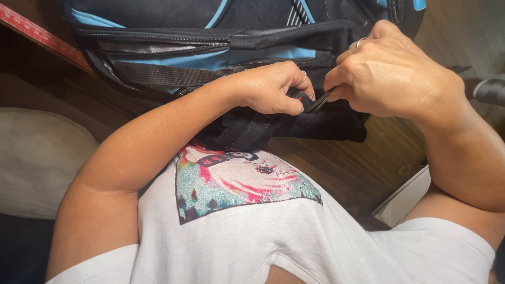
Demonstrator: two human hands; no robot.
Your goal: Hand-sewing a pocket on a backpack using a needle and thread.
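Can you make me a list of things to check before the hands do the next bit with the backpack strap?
1. Left hand pinching the black strap: ok.
2. Right hand holding the thin strap end: ok.
3. Both hands close together at one spot: ok.
4. Backpack resting steady on the wooden surface: ok.
5. Buckle or clip between the fingers: cannot tell, hidden.
6. Strap free of twists: cannot tell.

The backpack (221, 31) is black with bright blue panels and grey lining at its zipped pockets; its strap (252, 129) is black. The T-shirt (294, 236) is white — printed with a teal, pink, red and black picture. The desk (357, 168) is dark brown wood; the ruler (42, 36) is red.
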